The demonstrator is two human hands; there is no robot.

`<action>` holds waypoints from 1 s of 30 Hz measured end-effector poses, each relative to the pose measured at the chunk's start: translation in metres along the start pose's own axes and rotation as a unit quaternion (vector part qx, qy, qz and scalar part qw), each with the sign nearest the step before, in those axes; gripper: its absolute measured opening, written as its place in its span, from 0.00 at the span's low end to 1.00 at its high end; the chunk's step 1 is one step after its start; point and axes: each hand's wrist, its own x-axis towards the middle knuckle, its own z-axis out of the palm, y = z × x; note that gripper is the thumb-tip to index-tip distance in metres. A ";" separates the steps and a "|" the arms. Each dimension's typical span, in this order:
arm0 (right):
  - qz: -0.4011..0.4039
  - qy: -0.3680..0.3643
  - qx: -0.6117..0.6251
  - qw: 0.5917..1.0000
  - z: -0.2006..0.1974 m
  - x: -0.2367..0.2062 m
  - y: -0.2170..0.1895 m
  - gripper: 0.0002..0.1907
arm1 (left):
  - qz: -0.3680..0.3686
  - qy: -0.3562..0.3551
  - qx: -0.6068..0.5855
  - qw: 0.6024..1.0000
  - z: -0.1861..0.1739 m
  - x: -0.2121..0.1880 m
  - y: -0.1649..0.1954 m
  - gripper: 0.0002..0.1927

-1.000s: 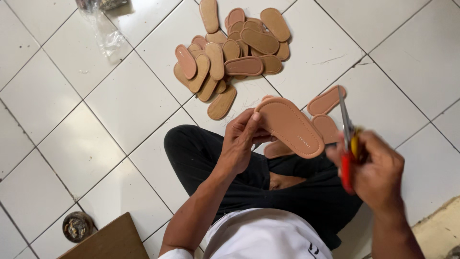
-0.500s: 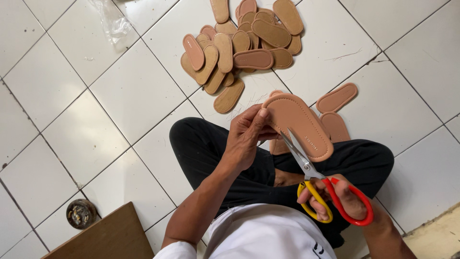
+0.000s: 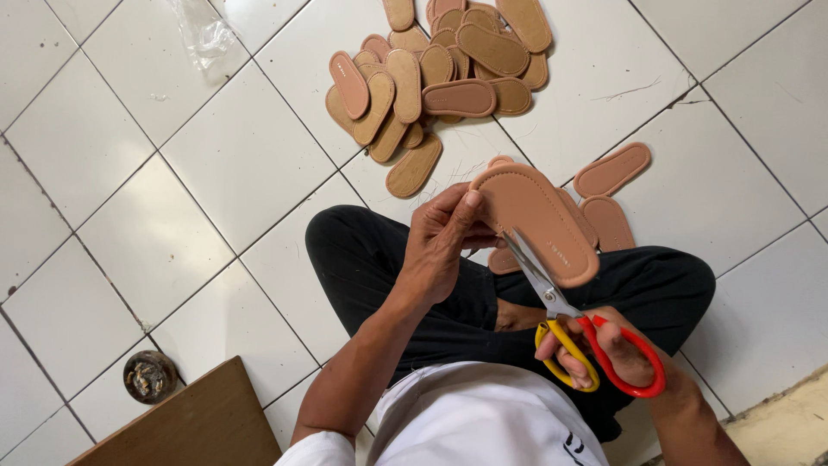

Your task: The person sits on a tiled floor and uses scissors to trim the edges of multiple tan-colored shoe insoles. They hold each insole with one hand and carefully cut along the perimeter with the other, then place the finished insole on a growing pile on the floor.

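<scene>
So far we have only one sole in hand, and the trimming of it looks barely begun. At the far left of the white tiled floor (image 3: 172, 181) a round floor drain (image 3: 149, 376) sits beside the corner of a brown board (image 3: 185, 427), and a crumpled clear plastic bag (image 3: 207, 34) lies near the top; none of these is in use. Further along, a big heap of tan soles (image 3: 435, 73) lies well apart from us at the top, overlapping one another. We cannot tell from this angle whether those are finished or waiting.

Our left hand (image 3: 444, 237) is closed around the near edge of the sole (image 3: 535, 220), thumb on top, holding it tilted above our crossed legs in black trousers (image 3: 388, 267). The scissors (image 3: 565, 315) meet the sole's lower edge with the blades slightly parted, so the cut seems to be at its start, with most of the rim left to go round. Our right hand (image 3: 617, 349) has its fingers through the yellow and red handles, gripping them.

To the right, a few more soles (image 3: 608, 198) lie flat on the floor just beyond our knee, partly hidden under the held one. We judge that much work remains.
</scene>
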 end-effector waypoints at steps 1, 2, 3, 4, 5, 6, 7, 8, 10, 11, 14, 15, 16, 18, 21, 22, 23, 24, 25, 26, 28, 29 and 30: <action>-0.009 0.007 -0.005 1.000 0.000 0.001 0.001 0.59 | -0.002 0.002 -0.003 1.000 0.000 0.000 0.001 0.24; -0.004 0.000 0.001 1.000 0.000 0.001 0.001 0.58 | -0.004 0.004 -0.007 1.000 0.001 0.000 0.001 0.24; 0.000 -0.006 0.008 1.000 -0.001 0.001 0.002 0.58 | -0.006 0.004 -0.010 1.000 0.001 0.001 0.001 0.24; 0.005 -0.013 0.013 1.000 -0.002 0.001 0.002 0.58 | -0.007 0.008 -0.010 1.000 0.002 0.001 0.002 0.24; 0.006 -0.017 0.019 1.000 -0.003 0.001 0.003 0.58 | -0.009 0.013 -0.010 1.000 0.002 0.001 0.001 0.24; 0.006 -0.019 0.025 0.999 -0.004 0.000 0.003 0.57 | -0.011 0.016 -0.010 1.000 0.002 0.001 0.001 0.25; 0.006 -0.022 0.030 0.999 -0.006 0.000 0.004 0.57 | -0.012 0.017 -0.005 1.000 0.002 0.002 0.000 0.25; 0.005 -0.024 0.034 0.999 -0.007 -0.001 0.004 0.57 | -0.013 0.020 0.001 1.000 0.002 0.002 0.000 0.25; 0.002 -0.025 0.044 0.999 -0.009 -0.002 0.006 0.57 | -0.014 0.020 0.000 1.000 0.001 0.001 -0.002 0.25; 0.009 -0.029 0.047 0.998 -0.010 -0.002 0.006 0.57 | -0.012 0.018 -0.005 1.000 0.001 0.001 -0.003 0.24; 0.029 -0.033 0.062 0.997 -0.011 -0.002 0.010 0.57 | -0.006 0.014 -0.014 1.000 -0.001 0.000 -0.006 0.23; 0.032 -0.032 0.066 0.997 -0.011 -0.002 0.012 0.58 | -0.003 0.013 -0.016 1.000 -0.001 0.000 -0.007 0.23; 0.036 -0.030 0.070 0.996 -0.011 -0.001 0.013 0.58 | -0.004 0.012 -0.018 1.000 -0.002 0.000 -0.007 0.22; 0.000 -0.008 0.028 1.000 -0.010 0.002 0.016 0.58 | -0.005 0.008 -0.021 1.000 -0.004 0.000 -0.007 0.21; -0.006 0.011 -0.004 1.000 -0.012 0.008 0.019 0.58 | -0.019 0.021 -0.009 1.000 -0.006 0.000 -0.007 0.21; 0.000 0.015 -0.010 1.000 -0.012 0.010 0.020 0.59 | -0.010 0.015 -0.020 1.000 -0.006 -0.001 -0.007 0.21; -0.002 0.016 -0.001 1.000 -0.012 0.011 0.021 0.59 | -0.001 0.006 -0.031 1.000 -0.007 -0.001 -0.007 0.20; -0.005 0.019 0.007 1.000 -0.012 0.012 0.021 0.59 | 0.007 -0.003 -0.042 0.999 -0.007 -0.001 -0.007 0.20; -0.007 0.022 0.016 1.000 -0.012 0.012 0.021 0.59 | 0.009 -0.005 -0.051 0.999 -0.006 -0.002 -0.008 0.20; 0.002 0.037 0.001 0.999 -0.012 0.012 0.021 0.58 | 0.012 -0.008 -0.060 0.998 -0.006 -0.002 -0.008 0.20; 0.023 0.066 -0.029 0.997 -0.010 0.011 0.021 0.58 | 0.014 -0.001 -0.059 0.998 -0.006 -0.002 -0.008 0.21; 0.019 0.059 -0.033 0.998 -0.009 0.010 0.020 0.58 | 0.013 0.009 -0.049 0.999 -0.006 -0.003 -0.008 0.21; 0.013 0.053 -0.036 0.998 -0.008 0.009 0.019 0.58 | 0.013 0.017 -0.038 0.999 -0.005 -0.003 -0.008 0.22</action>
